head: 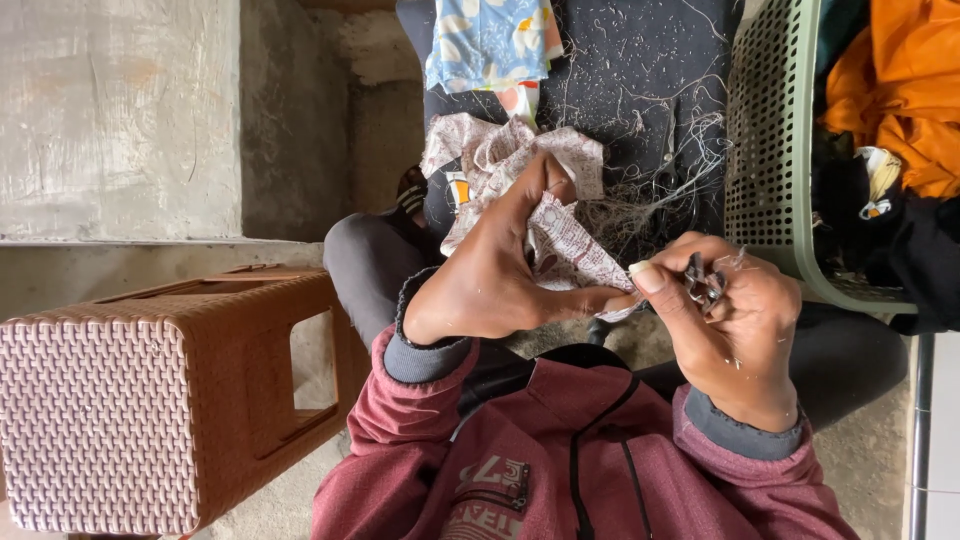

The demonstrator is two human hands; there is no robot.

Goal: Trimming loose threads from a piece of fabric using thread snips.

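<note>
Bare concrete walls and a gritty floor surround you as you sit with a dark cloth [640, 60] spread over your lap, littered with loose thread clippings [650, 195]. Your left hand [490, 275] is closed around a crumpled piece of pale printed fabric [560, 235], thumb and fingers pinching its edge near the middle of the view, while the rest of the fabric bunches up above your knuckles. Your right hand [725, 330] sits just beside it, thumb pressed toward that same pinched edge, fingers curled around a small dark metal thread snip [702, 283] held against the palm; whether its blades are apart or together cannot be told. A blue floral cloth [488, 40] lies further out on the dark cloth. To your right stands a pale green perforated plastic basket [770, 140] holding orange and black garments [900, 90]. On your left, well apart from your hands, is a brown woven-pattern plastic stool [150, 400]. Your maroon hooded top [560, 470] fills the bottom of the view.
</note>
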